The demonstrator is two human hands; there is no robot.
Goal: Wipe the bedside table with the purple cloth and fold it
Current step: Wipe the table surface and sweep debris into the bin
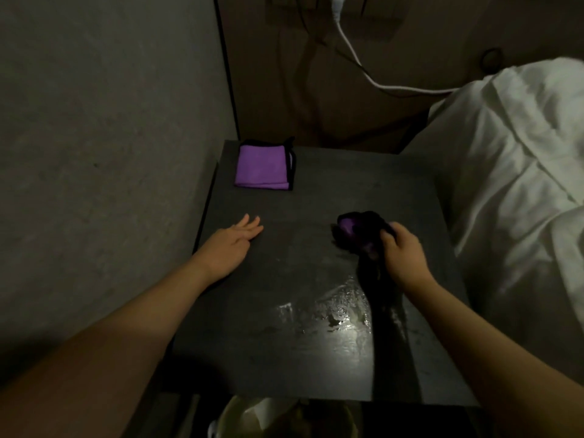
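Wet streaks [328, 314] glisten nearest me as my right hand [403, 256] clutches the bunched purple cloth [357, 230] mid-table; my left hand [232, 243] rests flat, empty, well apart leftward.

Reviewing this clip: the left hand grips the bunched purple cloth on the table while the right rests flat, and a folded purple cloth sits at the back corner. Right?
Hands are swapped. In the head view the right hand grips the bunched purple cloth; the left hand rests flat on the table. The folded purple cloth is at the back corner.
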